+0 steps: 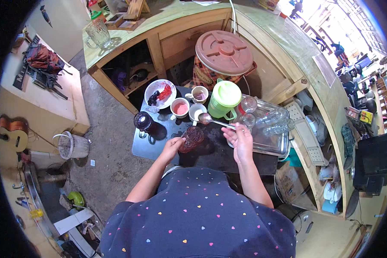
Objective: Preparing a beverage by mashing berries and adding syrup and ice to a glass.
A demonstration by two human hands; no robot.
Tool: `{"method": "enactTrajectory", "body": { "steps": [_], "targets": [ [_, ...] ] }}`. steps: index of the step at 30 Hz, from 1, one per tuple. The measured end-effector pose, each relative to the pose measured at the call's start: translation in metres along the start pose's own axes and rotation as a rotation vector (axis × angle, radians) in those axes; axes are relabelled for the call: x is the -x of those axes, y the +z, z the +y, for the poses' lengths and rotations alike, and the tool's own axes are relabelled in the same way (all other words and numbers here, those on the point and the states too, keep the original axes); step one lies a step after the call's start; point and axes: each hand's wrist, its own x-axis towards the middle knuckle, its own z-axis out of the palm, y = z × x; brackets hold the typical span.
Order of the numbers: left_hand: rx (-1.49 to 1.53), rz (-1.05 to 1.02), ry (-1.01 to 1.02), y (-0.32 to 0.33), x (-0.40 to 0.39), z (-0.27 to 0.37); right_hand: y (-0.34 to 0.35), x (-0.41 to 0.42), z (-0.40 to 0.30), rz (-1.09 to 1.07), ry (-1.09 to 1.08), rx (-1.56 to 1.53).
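Observation:
My left hand [173,149] holds a textured glass mug with dark red contents [192,139] by its side, over the dark table [161,148]. In my right hand [241,138] is a metal spoon [213,120], its bowl above the rim of a white cup [197,111]. Behind stand a cup with pink powder [180,107], another cup with some purple inside [200,94], and a white bowl [160,94] with red and dark pieces. A dark-filled glass mug [143,122] is at the left; a green lidded pitcher [224,98] stands right of the cups.
A glass tray [267,146] at the table's right holds glass jars [247,104] and clear bottles [279,125]. Behind the table is a large plaid container with a reddish lid [224,51]. A wooden counter [193,14] curves around. A white bucket [73,146] stands on the floor, left.

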Motion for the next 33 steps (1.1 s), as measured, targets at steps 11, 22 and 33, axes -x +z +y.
{"method": "enactTrajectory", "body": {
  "steps": [11, 22, 33],
  "targets": [
    [0.086, -0.037, -0.013, -0.019, 0.003, -0.026, 0.064, -0.047, 0.039, -0.305, -0.163, 0.401],
    [-0.050, -0.060, 0.045, -0.024, 0.007, -0.049, 0.131, -0.137, 0.094, -0.415, -0.628, 1.018],
    [-0.046, -0.101, 0.045, -0.028, 0.006, -0.041, 0.156, -0.159, 0.108, -0.502, -0.652, 1.554]
  ]
}}
